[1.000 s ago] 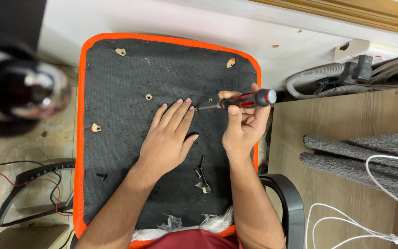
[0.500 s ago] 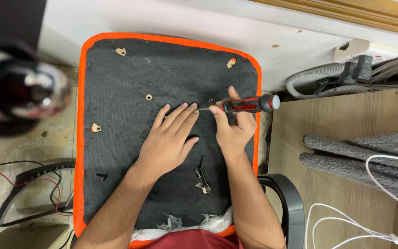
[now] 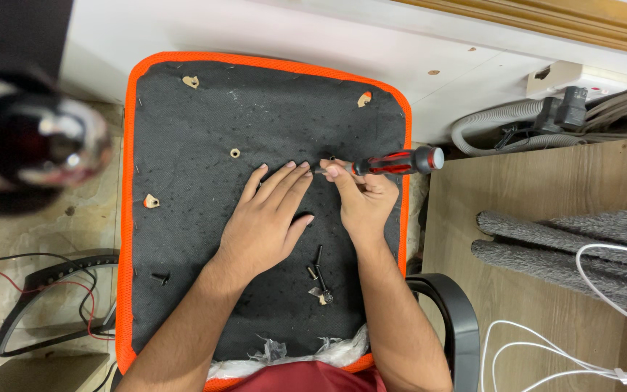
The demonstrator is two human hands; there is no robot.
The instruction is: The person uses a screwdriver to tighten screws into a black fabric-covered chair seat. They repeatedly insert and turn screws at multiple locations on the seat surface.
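Observation:
An upturned chair seat (image 3: 205,131) with black fabric and an orange rim lies below me. My left hand (image 3: 266,218) rests flat on the fabric, fingers spread toward the middle. My right hand (image 3: 361,196) grips a red-and-black screwdriver (image 3: 393,162) by its handle. The tool lies nearly level, its tip pointing left at a spot just beyond my left fingertips. Several loose black screws (image 3: 318,276) lie on the fabric below my right wrist, and one more screw (image 3: 160,276) sits near the left rim.
Small screw holes with pale rings (image 3: 235,153) dot the seat. A black armrest (image 3: 459,327) curves at the lower right. A grey hose and a power strip (image 3: 567,109) lie at the upper right, white cables (image 3: 582,327) at the right, a blurred dark object (image 3: 30,145) at the left.
My right hand has shifted its grip and tilted the screwdriver closer to level, bringing its tip down near my left fingertips. My left hand has stayed flat on the seat.

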